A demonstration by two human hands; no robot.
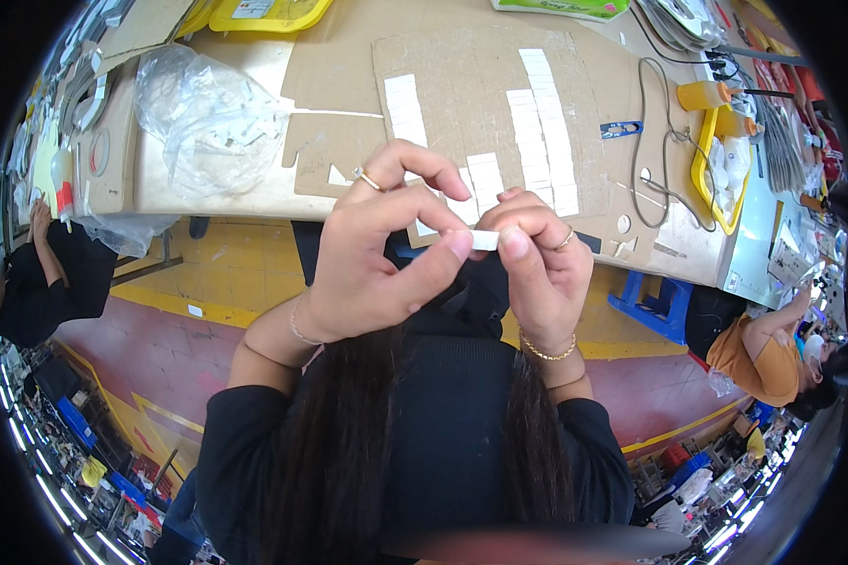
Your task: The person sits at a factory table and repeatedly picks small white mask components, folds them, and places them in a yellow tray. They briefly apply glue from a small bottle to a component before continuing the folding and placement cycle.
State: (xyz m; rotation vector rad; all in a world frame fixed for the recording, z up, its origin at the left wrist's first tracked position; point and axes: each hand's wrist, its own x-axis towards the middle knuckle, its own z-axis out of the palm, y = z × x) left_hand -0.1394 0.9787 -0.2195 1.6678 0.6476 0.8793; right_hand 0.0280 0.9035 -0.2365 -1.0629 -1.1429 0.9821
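In front of my chest, just short of the table edge, I pinch a small white strip between both hands. My left hand grips its left end with thumb and forefinger, the other fingers curled loosely. At its right end the thumb and fingers of my right hand are closed on it. Beyond my hands lies a worn cardboard sheet. Overlapping small white pieces form columns on it, with a separate column at the left. My fingers partly cover the nearest columns.
A clear plastic bag lies left on the table. Blue thread snips and a looped grey cord are right of the cardboard. Farther right are an orange bottle and a yellow basket. A blue stool stands below. Co-workers sit at both sides.
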